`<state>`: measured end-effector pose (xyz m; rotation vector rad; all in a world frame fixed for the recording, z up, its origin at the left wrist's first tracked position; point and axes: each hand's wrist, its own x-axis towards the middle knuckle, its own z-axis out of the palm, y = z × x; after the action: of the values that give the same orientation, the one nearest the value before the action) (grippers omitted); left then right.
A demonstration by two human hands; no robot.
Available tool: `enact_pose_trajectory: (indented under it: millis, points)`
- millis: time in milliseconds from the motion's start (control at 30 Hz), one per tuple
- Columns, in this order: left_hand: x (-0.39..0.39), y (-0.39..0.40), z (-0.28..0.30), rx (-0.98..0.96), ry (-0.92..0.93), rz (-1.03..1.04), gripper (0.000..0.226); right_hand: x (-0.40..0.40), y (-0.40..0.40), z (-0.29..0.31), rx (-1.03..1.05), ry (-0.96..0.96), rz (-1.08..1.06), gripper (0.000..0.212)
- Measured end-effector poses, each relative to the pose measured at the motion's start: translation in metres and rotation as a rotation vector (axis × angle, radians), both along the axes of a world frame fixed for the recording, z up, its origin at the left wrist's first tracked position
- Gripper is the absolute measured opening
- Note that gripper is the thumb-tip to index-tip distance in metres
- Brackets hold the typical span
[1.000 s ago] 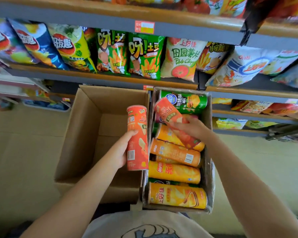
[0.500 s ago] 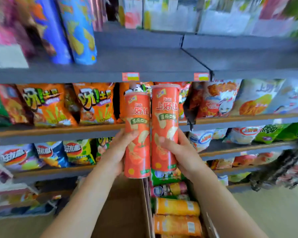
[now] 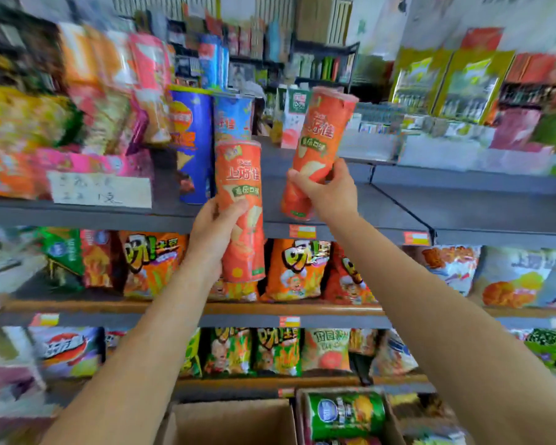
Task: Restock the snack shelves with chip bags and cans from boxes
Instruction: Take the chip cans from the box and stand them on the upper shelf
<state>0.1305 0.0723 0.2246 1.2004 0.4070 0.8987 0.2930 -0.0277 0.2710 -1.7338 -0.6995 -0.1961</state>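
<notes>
Left hand (image 3: 214, 232): fingers wrapped round lower half of orange can (image 3: 239, 210), long axis upright, lid up.

Right hand (image 3: 326, 192): grips base of second orange can (image 3: 318, 149), lid end tilted up and rightward, over the grey shelf (image 3: 398, 200).

Both arms raised, extended forward.

Below the hands: open cardboard box (image 3: 231, 422); beside it a box (image 3: 390, 415) holding a green can (image 3: 345, 414) lying sideways.

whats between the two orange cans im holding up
Nothing stands between them. In the head view, the gap between the left can and the tilted right can shows only bare grey shelf.
</notes>
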Motion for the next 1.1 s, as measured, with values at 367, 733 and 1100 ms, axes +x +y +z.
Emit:
enact_pose_trajectory:
  millis: [367, 733, 1100]
  points:
    - [-0.002, 0.016, -0.023, -0.041, 0.072, -0.069, 0.026, 0.031, 0.09, -0.011, -0.259, 0.033, 0.022, 0.065]
    - [0.003, 0.005, 0.023, 0.008, -0.058, -0.081, 0.033, -0.031, 0.014, -0.005, -0.282, 0.221, 0.472, 0.077]
    - [0.016, 0.04, -0.008, 0.692, 0.397, 0.241, 0.019, -0.013, 0.006, 0.001, -0.15, 0.076, 0.297, 0.059]
